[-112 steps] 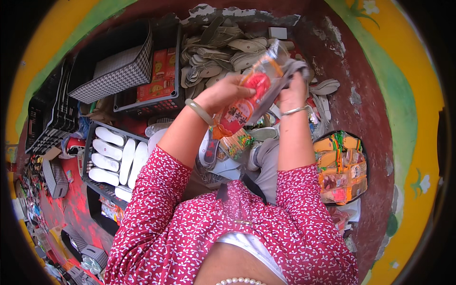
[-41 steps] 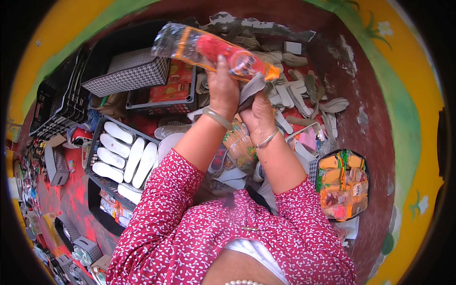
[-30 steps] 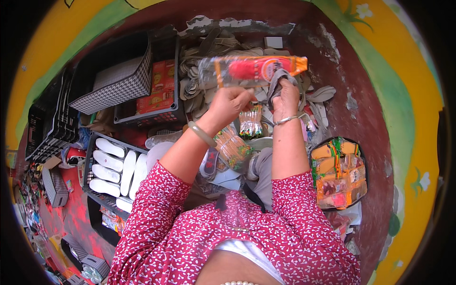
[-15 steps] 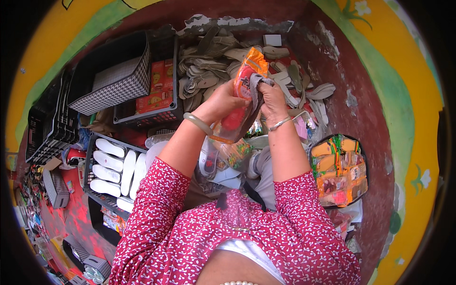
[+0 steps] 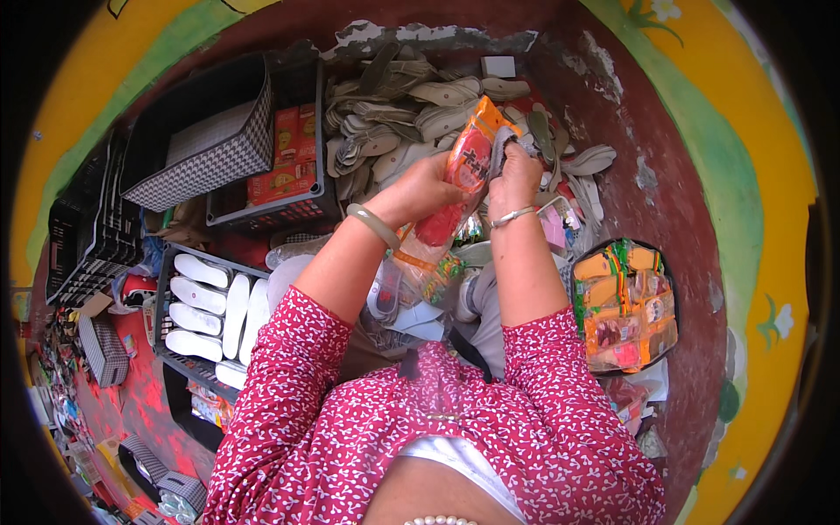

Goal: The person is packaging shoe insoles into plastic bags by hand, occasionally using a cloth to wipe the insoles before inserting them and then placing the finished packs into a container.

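My left hand (image 5: 426, 190) grips a clear plastic packet (image 5: 455, 188) with orange and red printing, held upright in front of me. My right hand (image 5: 516, 175) pinches a grey shoe insole (image 5: 500, 149) at the packet's open top edge. The insole's lower part is hidden by the packet and my fingers. A green bangle sits on my left wrist and a silver one on my right. Both forearms in red patterned sleeves rise from the bottom of the view.
A heap of grey insoles (image 5: 420, 96) lies ahead against the wall. A black crate of white insoles (image 5: 206, 306) stands at left, a checked basket (image 5: 206, 149) and a crate with orange packets (image 5: 289, 162) behind it. A dark tub of filled packets (image 5: 623, 302) sits at right.
The packet was lifted high and held sideways, then brought back down and turned upright. My right hand now holds the grey insole at its top opening.
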Available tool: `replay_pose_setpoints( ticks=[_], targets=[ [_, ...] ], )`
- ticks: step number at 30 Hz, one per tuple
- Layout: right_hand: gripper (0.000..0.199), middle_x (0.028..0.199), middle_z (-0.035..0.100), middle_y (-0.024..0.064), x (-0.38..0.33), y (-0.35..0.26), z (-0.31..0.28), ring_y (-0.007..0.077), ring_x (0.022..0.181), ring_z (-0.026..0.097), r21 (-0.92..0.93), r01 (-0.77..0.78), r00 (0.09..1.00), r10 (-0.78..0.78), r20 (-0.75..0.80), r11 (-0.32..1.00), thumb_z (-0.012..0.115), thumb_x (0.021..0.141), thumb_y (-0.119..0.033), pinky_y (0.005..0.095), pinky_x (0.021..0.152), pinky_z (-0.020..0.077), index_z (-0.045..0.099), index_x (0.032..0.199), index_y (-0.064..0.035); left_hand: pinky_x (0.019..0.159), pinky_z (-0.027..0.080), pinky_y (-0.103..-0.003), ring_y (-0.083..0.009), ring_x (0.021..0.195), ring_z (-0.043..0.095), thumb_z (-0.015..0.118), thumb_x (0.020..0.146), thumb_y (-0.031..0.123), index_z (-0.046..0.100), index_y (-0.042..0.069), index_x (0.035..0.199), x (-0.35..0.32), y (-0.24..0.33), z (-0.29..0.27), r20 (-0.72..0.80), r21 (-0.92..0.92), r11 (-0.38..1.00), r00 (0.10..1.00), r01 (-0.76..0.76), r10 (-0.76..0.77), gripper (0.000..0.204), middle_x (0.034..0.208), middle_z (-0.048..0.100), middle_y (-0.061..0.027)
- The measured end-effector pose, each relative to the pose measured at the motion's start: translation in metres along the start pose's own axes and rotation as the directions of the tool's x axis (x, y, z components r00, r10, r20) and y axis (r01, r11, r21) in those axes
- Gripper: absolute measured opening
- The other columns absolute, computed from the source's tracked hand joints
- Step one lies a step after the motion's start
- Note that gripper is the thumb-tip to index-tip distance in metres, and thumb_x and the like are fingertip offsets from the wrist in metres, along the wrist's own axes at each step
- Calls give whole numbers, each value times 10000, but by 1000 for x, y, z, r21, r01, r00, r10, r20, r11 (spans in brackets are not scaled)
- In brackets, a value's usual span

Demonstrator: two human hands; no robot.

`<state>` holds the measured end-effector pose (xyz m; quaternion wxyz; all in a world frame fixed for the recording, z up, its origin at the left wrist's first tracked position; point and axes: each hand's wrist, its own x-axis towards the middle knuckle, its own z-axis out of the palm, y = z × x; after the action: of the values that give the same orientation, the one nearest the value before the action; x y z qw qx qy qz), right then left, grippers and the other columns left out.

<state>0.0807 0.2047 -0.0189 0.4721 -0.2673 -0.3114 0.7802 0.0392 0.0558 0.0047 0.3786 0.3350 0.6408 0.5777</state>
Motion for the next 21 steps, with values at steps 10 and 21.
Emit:
replay_pose_setpoints(
  ticks=[10,21],
  targets=[
    [69,866,606,83,21,-9,-14,208,757,618,57,-121,992,123,-41,991,553,788,9,357,686,518,581,851,15,780,472,-284,-130,835,581,670,722,35,557,-13,1054,1,-12,2,54,37,999,998,16,-18,354,922,640,-66],
    [485,1028,611,67,43,-37,-30,231,973,568,18,-394,723,297,624,919,714,760,-389,396,845,481,560,1071,-50,791,508,-309,-184,853,628,627,756,-49,515,-14,1110,-14,20,-35,-161,-459,885,987,-79,5,373,974,629,-97]
  ],
)
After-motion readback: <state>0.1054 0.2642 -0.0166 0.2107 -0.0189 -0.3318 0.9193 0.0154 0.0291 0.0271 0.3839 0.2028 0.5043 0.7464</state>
